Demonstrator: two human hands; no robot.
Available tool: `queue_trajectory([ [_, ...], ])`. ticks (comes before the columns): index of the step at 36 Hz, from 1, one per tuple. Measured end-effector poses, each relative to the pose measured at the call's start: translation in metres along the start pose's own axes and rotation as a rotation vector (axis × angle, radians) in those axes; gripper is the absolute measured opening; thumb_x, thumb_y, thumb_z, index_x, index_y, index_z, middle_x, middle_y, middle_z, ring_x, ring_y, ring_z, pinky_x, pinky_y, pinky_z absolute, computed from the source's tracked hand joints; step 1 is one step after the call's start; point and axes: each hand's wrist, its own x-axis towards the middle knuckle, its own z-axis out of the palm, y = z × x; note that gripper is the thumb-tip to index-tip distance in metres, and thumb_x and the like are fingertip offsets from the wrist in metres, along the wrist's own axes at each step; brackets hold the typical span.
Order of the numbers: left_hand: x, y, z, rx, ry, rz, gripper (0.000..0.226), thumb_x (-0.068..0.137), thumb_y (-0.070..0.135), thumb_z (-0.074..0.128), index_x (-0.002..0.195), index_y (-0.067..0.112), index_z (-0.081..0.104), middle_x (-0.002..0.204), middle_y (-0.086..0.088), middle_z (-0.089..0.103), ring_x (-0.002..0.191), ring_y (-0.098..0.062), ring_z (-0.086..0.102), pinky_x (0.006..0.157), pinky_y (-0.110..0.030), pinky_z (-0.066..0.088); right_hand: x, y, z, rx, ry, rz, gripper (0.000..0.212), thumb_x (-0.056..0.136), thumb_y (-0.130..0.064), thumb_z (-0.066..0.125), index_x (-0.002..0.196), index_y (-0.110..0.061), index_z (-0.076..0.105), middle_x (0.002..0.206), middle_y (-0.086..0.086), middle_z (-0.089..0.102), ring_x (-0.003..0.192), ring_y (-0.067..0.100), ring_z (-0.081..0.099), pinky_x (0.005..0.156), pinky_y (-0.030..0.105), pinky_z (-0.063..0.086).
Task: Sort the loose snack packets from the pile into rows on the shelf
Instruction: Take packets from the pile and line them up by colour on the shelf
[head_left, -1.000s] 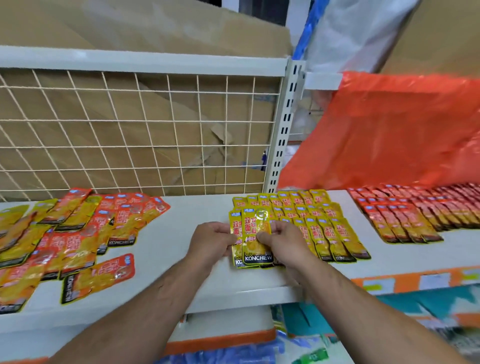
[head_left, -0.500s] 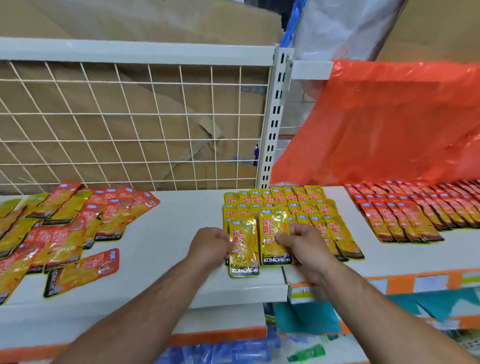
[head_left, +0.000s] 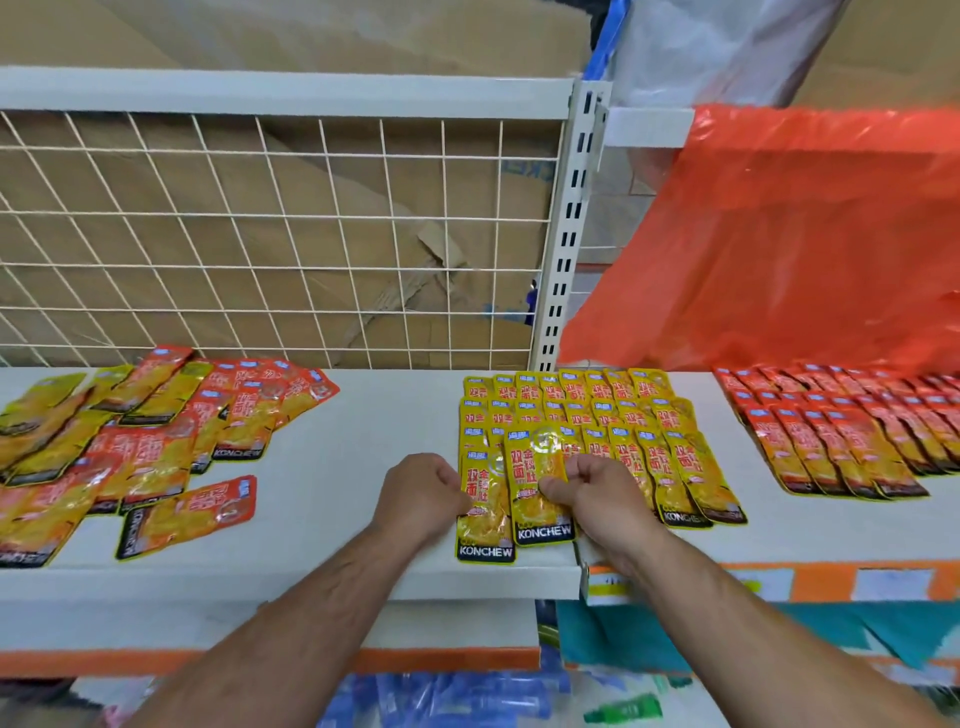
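Left hand (head_left: 421, 493) pinches the glossy left packet (head_left: 485, 519), right hand (head_left: 602, 499) the crinkly right packet (head_left: 535, 460).

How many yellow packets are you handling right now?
2. One glossy yellow snack packet lies by the left hand at the white shelf's front; a second yellow packet, overlapping its right side, is pinched by the right hand. Others may hide beneath.
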Motion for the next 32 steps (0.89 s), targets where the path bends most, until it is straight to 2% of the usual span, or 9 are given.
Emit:
queue_trajectory([
  [5,0.000,-0.005,0.000,-0.005,0.004,0.019,0.018,0.066,0.017,0.082,0.070,0.020,0.065,0.082,0.008,0.068,0.080,-0.009,0.062,0.062,-0.023,0.042,-0.005,-0.002,0.004,-0.028,0.031,0.003,0.037,0.084,-0.010,0.076,0.070,-0.015,0.042,0.063,-0.001,0.029,0.056,0.015,0.031,0.058,0.025,0.034],
  [10,-0.001,-0.008,0.000,-0.028,0.014,0.027,0.017,0.067,0.017,0.081,0.074,0.020,0.065,0.083,0.007,0.067,0.081,-0.009,0.061,0.060,-0.022,0.041,-0.009,-0.003,0.012,-0.072,0.051,0.003,0.040,0.084,-0.010,0.076,0.067,-0.016,0.041,0.060,-0.002,0.031,0.049,0.012,0.034,0.052,0.024,0.034],
  [14,-0.004,-0.010,0.001,-0.043,0.020,0.049,0.017,0.069,0.015,0.079,0.072,0.021,0.063,0.082,0.008,0.065,0.078,-0.006,0.060,0.057,-0.020,0.039,-0.011,-0.001,0.021,-0.125,0.073,0.015,0.040,0.082,-0.013,0.078,0.065,-0.017,0.042,0.057,-0.003,0.035,0.050,0.014,0.037,0.056,0.025,0.036],
  [19,-0.004,-0.013,0.000,-0.044,0.011,0.066,0.018,0.068,0.015,0.079,0.072,0.021,0.062,0.081,0.008,0.066,0.077,-0.006,0.060,0.056,-0.019,0.039,-0.015,0.001,0.028,-0.318,0.111,0.017,0.047,0.080,-0.024,0.080,0.057,-0.020,0.040,0.052,-0.002,0.043,0.047,0.016,0.042,0.051,0.027,0.035],
  [24,-0.003,-0.015,-0.001,-0.047,-0.003,0.086,0.019,0.068,0.015,0.079,0.071,0.022,0.061,0.079,0.008,0.066,0.075,-0.006,0.060,0.055,-0.019,0.038,-0.024,-0.005,0.035,-0.548,0.176,0.003,0.044,0.079,-0.038,0.078,0.059,-0.017,0.046,0.057,0.000,0.053,0.056,0.020,0.048,0.053,0.030,0.035],
  [27,-0.002,-0.017,-0.002,-0.058,-0.011,0.091,0.019,0.067,0.014,0.078,0.072,0.021,0.062,0.080,0.008,0.066,0.076,-0.007,0.060,0.056,-0.020,0.039,-0.028,-0.010,0.040,-0.626,0.203,0.017,0.038,0.080,-0.040,0.075,0.062,-0.016,0.052,0.064,0.000,0.061,0.064,0.021,0.057,0.053,0.029,0.037],
  [32,0.000,-0.019,-0.002,-0.056,-0.022,0.114,0.019,0.069,0.014,0.078,0.073,0.021,0.061,0.080,0.008,0.064,0.077,-0.008,0.059,0.057,-0.020,0.040,-0.032,-0.012,0.049,-0.774,0.261,0.012,0.028,0.082,-0.041,0.065,0.070,-0.017,0.058,0.073,0.000,0.063,0.075,0.024,0.062,0.055,0.027,0.039],
])
